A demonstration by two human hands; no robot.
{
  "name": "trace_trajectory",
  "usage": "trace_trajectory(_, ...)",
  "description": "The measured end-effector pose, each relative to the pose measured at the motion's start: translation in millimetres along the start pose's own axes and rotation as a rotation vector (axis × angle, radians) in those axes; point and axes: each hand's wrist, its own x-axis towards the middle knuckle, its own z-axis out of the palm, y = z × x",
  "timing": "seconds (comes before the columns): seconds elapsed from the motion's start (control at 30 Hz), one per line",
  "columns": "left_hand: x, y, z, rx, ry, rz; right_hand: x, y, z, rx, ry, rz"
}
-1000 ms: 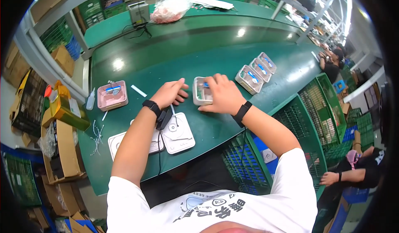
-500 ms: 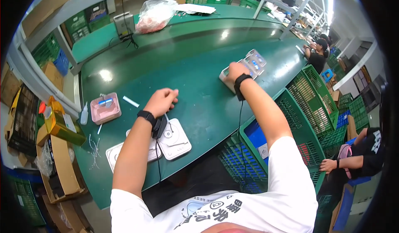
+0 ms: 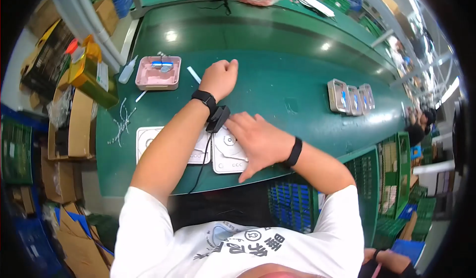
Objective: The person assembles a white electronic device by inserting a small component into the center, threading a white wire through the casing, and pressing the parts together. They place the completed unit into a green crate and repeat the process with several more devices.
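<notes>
My right hand (image 3: 260, 137) is spread over the right part of a white plastic casing (image 3: 221, 155) with a round disc recess, its fingers and thumb reaching across the edges. Another white casing (image 3: 144, 138) lies to its left, partly hidden under my left forearm. Beyond the casings, my left hand (image 3: 219, 81) is held above the table with fingers curled in; whatever they may hold is hidden. A narrow white strip (image 3: 194, 75) lies beside that hand. Farther left sits a pink open box (image 3: 157, 85) containing a blue-wrapped part with wires.
Several open boxes (image 3: 338, 97) with blue parts stand in a row at the right. A small dropper bottle (image 3: 128, 71), white cut ties (image 3: 121, 124) and a yellow oil can (image 3: 94, 77) are at the left. Green crates (image 3: 364, 176) stand right of the table edge.
My right hand has left the boxes at the right and come to the right-hand white casing. My left hand has moved farther from the casings. The view has turned rightward and down.
</notes>
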Motion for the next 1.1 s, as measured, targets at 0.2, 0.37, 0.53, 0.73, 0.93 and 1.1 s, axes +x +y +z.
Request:
trace_trajectory(0.2,0,4,-12,0.030,0.040,0.029,4,62,-7,0.137,0.277,-0.200)
trace_trajectory(0.37,-1,-9,-6,0.076,-0.051,0.095,6,93,-15,0.391,0.279,0.071)
trace_trajectory(0.53,0,-8,5,-0.013,0.164,0.165,8,101,-7,0.420,0.507,0.091)
trace_trajectory(0.73,-11,8,0,-0.082,-0.055,0.118,-2,103,-20,0.739,0.264,0.330)
trace_trajectory(0.93,-17,8,-8,0.066,-0.614,0.223,0,94,-21,0.744,0.301,0.297)
trace_trajectory(1.1,-17,14,-13,0.075,-0.612,0.216,-1,87,-26,0.712,0.292,0.356)
